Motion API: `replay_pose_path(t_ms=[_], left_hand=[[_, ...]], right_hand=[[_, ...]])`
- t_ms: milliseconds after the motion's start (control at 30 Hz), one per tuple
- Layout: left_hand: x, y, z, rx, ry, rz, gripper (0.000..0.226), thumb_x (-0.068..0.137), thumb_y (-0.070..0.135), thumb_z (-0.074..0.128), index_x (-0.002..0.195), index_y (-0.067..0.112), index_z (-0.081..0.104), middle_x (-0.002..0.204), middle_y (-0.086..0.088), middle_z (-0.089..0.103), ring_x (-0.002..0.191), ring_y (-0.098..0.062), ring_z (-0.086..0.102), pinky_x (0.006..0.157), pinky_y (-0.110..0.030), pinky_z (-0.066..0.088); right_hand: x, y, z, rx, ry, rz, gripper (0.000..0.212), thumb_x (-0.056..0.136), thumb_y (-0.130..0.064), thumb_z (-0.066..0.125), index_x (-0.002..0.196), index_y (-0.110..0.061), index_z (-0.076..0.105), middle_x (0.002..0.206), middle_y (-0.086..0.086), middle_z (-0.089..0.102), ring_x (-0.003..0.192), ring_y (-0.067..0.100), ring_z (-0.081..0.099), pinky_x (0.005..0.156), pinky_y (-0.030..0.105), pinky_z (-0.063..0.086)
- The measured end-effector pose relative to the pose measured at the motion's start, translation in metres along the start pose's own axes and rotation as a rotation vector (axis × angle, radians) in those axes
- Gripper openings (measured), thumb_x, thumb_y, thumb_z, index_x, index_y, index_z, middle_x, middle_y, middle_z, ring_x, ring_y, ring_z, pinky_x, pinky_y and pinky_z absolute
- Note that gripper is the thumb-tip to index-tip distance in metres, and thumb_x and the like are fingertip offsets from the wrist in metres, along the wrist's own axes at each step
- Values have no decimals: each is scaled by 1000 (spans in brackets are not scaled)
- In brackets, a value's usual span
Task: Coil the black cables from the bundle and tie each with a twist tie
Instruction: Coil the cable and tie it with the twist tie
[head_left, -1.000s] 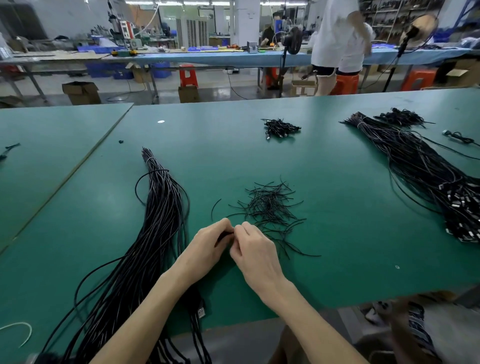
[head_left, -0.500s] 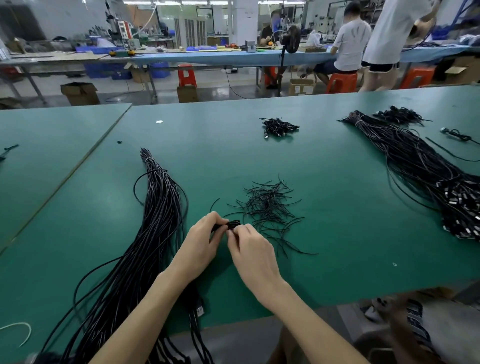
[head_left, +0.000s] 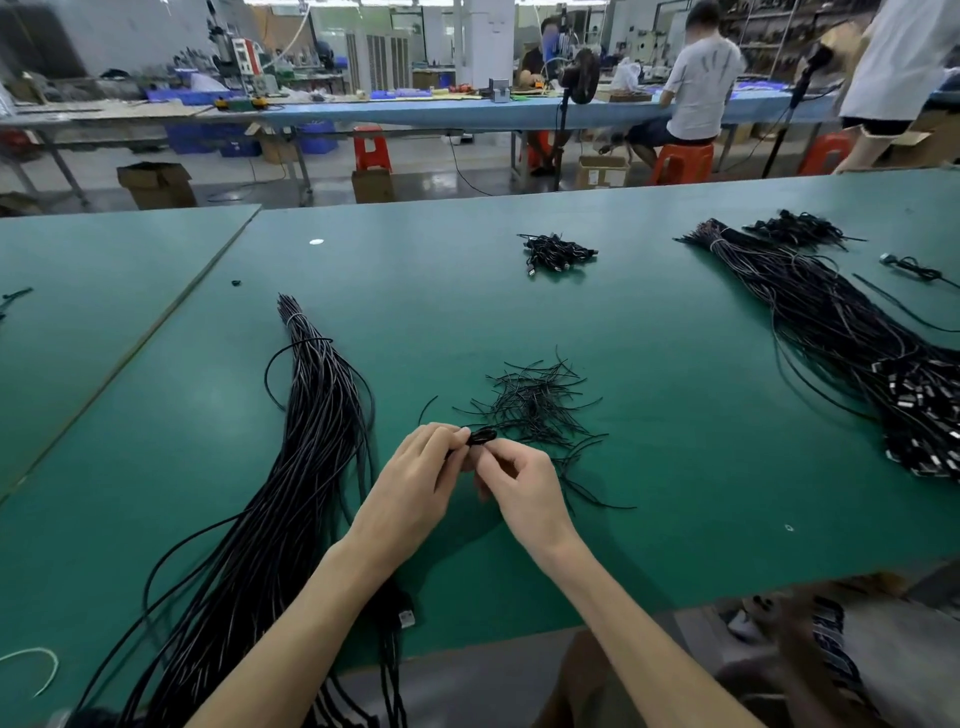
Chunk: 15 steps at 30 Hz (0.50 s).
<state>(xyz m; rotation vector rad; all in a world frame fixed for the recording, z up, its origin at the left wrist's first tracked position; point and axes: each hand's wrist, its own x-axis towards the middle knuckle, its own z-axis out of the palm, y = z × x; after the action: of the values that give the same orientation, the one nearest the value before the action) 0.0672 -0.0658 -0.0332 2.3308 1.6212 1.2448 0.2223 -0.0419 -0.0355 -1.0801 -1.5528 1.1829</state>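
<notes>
While both hands are working at centre frame, the left hand (head_left: 415, 483) is pinching the coiled cable (head_left: 482, 435), a small black loop, and the right hand (head_left: 524, 488) is gripping it, fingers curled, beside the twist ties (head_left: 535, 405).

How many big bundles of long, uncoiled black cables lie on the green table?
2. The left bundle lies beside the left hand; the right bundle stretches toward the right edge, where the frame cuts it off.
</notes>
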Motion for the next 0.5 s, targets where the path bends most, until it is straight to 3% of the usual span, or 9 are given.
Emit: replay_pose_path(t_ms=[200,300,400,500], left_hand=[[-1,1,0,-5,-21,40,18,100,12,61,112,-1,66,110,-4,70,100,-19,69,90,-34,56],[-3,0,0,-1,-21,-22,18,99,15,65,108,0,67,106,-5,73,92,-20,70,82,-35,56],[-4,-4,-1,3,-35,-29,15,99,16,67,108,4,68,101,-1,72,87,-17,68,79,-34,55],[-4,-10,-4,-85,-72,-127,4,99,21,67,100,17,69,89,15,70,80,-8,66,75,-29,54]], right_hand=[[-2,2,0,-60,95,-13,22,100,-17,63,81,-13,72,67,-9,59,60,7,47,58,23,40],[-3,3,6,-342,153,-142,25,101,-16,61,76,-12,63,74,-7,56,66,12,49,62,29,43],[-7,-1,11,-694,191,-324,20,98,-11,64,78,-13,61,77,-8,53,69,13,48,64,24,39],[-13,-4,17,-913,178,-485,15,85,-1,76,77,-9,67,75,2,62,69,21,59,64,31,54]])
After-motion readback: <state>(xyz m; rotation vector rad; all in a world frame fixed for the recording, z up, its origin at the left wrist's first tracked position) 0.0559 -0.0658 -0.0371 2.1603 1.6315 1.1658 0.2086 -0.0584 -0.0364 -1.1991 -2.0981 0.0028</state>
